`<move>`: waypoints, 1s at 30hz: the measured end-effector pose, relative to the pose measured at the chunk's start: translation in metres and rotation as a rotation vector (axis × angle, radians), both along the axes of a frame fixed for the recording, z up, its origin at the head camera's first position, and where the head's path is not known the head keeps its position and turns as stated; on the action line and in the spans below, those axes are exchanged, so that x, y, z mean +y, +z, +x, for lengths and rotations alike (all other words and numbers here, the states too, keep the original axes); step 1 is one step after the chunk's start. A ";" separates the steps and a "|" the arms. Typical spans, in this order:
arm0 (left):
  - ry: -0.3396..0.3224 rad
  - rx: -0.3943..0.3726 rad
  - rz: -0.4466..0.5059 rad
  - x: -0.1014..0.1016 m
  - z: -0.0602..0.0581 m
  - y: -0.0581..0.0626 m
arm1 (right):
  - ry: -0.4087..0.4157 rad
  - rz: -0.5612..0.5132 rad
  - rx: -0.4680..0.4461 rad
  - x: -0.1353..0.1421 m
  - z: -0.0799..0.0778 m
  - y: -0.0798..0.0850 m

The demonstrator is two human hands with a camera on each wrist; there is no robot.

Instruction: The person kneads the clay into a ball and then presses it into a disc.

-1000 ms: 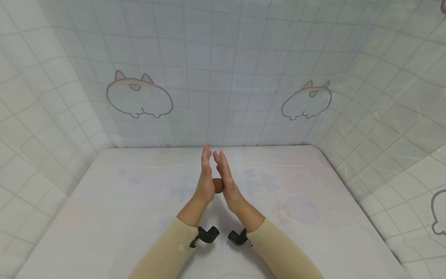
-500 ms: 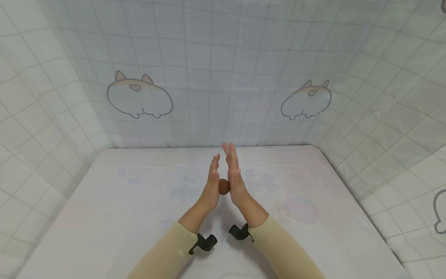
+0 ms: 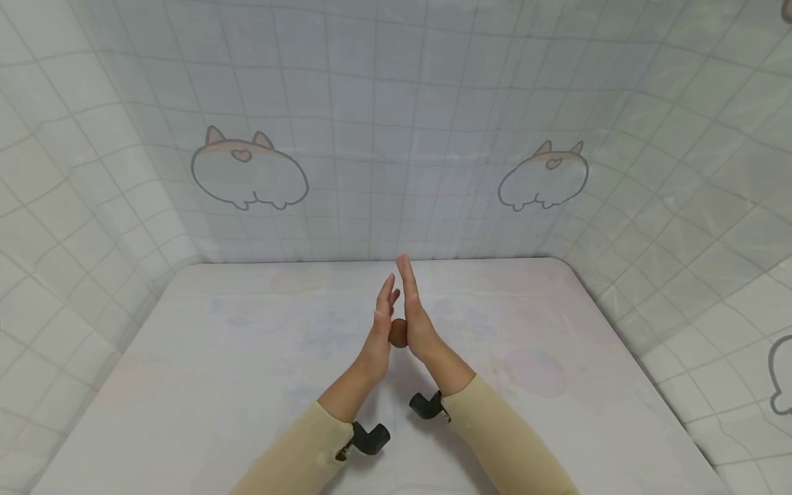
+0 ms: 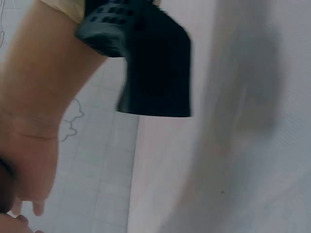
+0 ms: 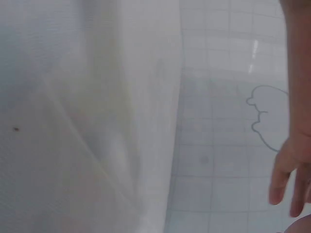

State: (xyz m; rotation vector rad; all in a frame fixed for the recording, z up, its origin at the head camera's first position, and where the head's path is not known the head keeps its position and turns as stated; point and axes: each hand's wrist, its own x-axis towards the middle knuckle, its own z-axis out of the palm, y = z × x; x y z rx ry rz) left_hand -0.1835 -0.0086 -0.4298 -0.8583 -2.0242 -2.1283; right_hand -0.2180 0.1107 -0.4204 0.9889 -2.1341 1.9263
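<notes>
A small brown ball (image 3: 399,333) sits between the two palms in the head view, above the table. My left hand (image 3: 375,344) presses it from the left with its fingers extended forward. From the other side my right hand (image 3: 422,331) lies flat against it, fingers straight, its fingertips reaching farther forward than the left ones. Part of the dark brown ball (image 4: 6,189) shows at the left edge of the left wrist view, beside a palm. The right wrist view catches part of a hand at its right edge; the ball is not visible there.
Beneath the hands is a pale table (image 3: 216,385) with faint coloured patches. Grid-patterned sheeting (image 3: 396,151) with cartoon animal outlines rises behind it and on both sides. Black wrist cameras (image 3: 371,438) jut inward from both sleeves.
The right hand has slid forward and the left hand back against each other. Both hands and the ball have shifted slightly right. The ball stays between the palms.
</notes>
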 end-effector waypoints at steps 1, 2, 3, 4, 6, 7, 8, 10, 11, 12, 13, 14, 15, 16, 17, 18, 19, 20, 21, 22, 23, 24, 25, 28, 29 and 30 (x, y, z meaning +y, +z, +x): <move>0.004 0.003 0.010 -0.001 0.000 0.001 | 0.010 0.010 -0.005 -0.001 0.000 -0.001; 0.007 0.007 0.019 -0.001 0.000 0.001 | 0.021 0.017 -0.015 -0.001 0.000 -0.002; 0.016 0.012 0.022 -0.002 0.000 0.002 | 0.028 0.028 -0.017 -0.002 0.001 -0.002; 0.028 0.018 0.021 -0.002 -0.001 0.003 | 0.038 0.036 -0.023 -0.003 0.001 -0.003; 0.053 0.028 0.022 -0.004 -0.002 0.004 | 0.057 0.052 -0.039 -0.004 0.003 -0.004; 0.069 0.030 0.019 -0.005 -0.003 0.005 | 0.063 0.059 -0.046 -0.004 0.004 -0.005; 0.086 0.030 0.014 -0.005 -0.004 0.005 | 0.070 0.064 -0.049 -0.005 0.005 -0.006; 0.120 0.025 0.004 -0.006 -0.006 0.006 | 0.082 0.071 -0.042 -0.006 0.007 -0.009; 0.135 0.022 0.001 -0.007 -0.007 0.006 | 0.086 0.071 -0.035 -0.007 0.008 -0.010; 0.153 0.021 -0.006 -0.008 -0.007 0.007 | 0.093 0.065 -0.027 -0.008 0.009 -0.011; 0.168 0.020 -0.011 -0.008 -0.008 0.007 | 0.100 0.060 -0.019 -0.008 0.010 -0.012; 0.183 0.018 -0.013 -0.009 -0.009 0.007 | 0.109 0.055 -0.008 -0.009 0.012 -0.012; 0.197 0.014 -0.015 -0.009 -0.010 0.008 | 0.115 0.052 0.011 -0.009 0.013 -0.013; 0.208 0.009 -0.016 -0.010 -0.012 0.007 | 0.121 0.048 0.026 -0.010 0.015 -0.013; 0.219 0.004 -0.018 -0.011 -0.013 0.008 | 0.130 0.042 0.040 -0.010 0.016 -0.013; 0.226 -0.007 -0.019 -0.011 -0.014 0.008 | 0.139 0.036 0.053 -0.011 0.018 -0.013; 0.231 -0.019 -0.019 -0.012 -0.015 0.008 | 0.143 0.033 0.071 -0.011 0.019 -0.012; 0.236 -0.033 -0.026 -0.013 -0.016 0.008 | 0.144 0.032 0.088 -0.011 0.020 -0.012; 0.236 -0.044 -0.036 -0.014 -0.018 0.008 | 0.146 0.028 0.106 -0.012 0.021 -0.012; 0.234 -0.055 -0.046 -0.015 -0.019 0.007 | 0.148 0.020 0.117 -0.012 0.022 -0.011; 0.229 -0.067 -0.057 -0.015 -0.019 0.007 | 0.148 0.014 0.127 -0.012 0.023 -0.010; 0.222 -0.082 -0.069 -0.016 -0.019 0.006 | 0.148 0.006 0.135 -0.012 0.024 -0.009; 0.214 -0.094 -0.083 -0.017 -0.020 0.005 | 0.148 -0.002 0.140 -0.012 0.024 -0.008; 0.185 -0.140 -0.124 -0.017 -0.021 0.001 | 0.143 -0.026 0.153 -0.011 0.025 -0.005; 0.171 -0.161 -0.135 -0.016 -0.020 -0.001 | 0.133 -0.026 0.159 -0.010 0.025 -0.003; 0.157 -0.179 -0.148 -0.015 -0.020 -0.003 | 0.118 -0.022 0.173 -0.010 0.025 -0.002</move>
